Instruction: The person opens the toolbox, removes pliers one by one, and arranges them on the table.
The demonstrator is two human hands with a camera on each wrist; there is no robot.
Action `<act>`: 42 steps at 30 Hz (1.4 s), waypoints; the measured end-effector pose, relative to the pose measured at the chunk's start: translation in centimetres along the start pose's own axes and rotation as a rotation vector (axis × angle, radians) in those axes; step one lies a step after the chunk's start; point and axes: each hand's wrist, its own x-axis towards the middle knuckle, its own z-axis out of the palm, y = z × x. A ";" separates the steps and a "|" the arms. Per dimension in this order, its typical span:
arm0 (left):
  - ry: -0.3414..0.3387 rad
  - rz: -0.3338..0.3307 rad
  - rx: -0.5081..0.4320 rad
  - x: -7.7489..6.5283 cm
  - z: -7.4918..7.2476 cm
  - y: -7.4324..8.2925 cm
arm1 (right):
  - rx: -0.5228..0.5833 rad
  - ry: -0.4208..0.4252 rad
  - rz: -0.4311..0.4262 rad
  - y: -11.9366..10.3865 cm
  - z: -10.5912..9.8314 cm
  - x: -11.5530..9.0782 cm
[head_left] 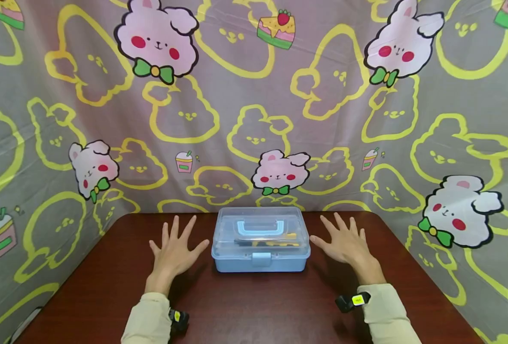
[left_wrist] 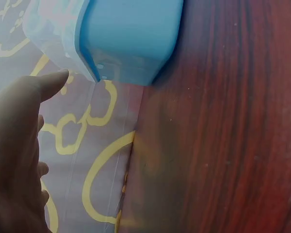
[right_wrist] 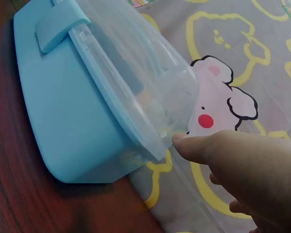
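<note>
Obstacle: blue box; free room in front

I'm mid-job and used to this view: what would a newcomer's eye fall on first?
Probably the cloth behind the table, with its bold cartoon rabbit print. Next, the light-blue box with its see-through top, closed, near the table's far edge. Then the left hand and right hand, spread wide on either side of it.
</note>
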 end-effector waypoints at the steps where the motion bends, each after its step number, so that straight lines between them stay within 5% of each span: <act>1: 0.005 0.002 -0.009 0.1 0.0 0.1 | 0.004 -0.001 -0.004 -0.1 -0.1 0.0; 15: 0.088 0.102 -0.268 0.5 -0.4 1.5 | 0.126 0.151 -0.168 -3.3 -1.6 -0.6; 21: 0.107 0.215 -0.315 0.2 -0.6 2.2 | 0.168 0.282 -0.236 -5.2 -0.8 -1.8; 28: 0.058 0.316 -0.339 -0.1 -0.5 3.8 | 0.247 0.569 -0.510 -8.0 1.1 -3.8; 32: 0.023 0.331 -0.338 -0.1 0.0 4.6 | 0.281 0.615 -0.641 -9.5 2.8 -5.0; 35: 0.013 0.340 -0.341 -0.1 0.6 5.1 | 0.372 0.507 -0.640 -10.5 4.2 -5.7; 37: 0.002 0.341 -0.340 -0.1 1.0 5.5 | 0.493 0.345 -0.581 -11.1 5.0 -6.1; 42: 0.002 0.338 -0.336 -0.2 2.3 6.1 | 0.974 -0.184 -0.217 -12.1 6.9 -6.7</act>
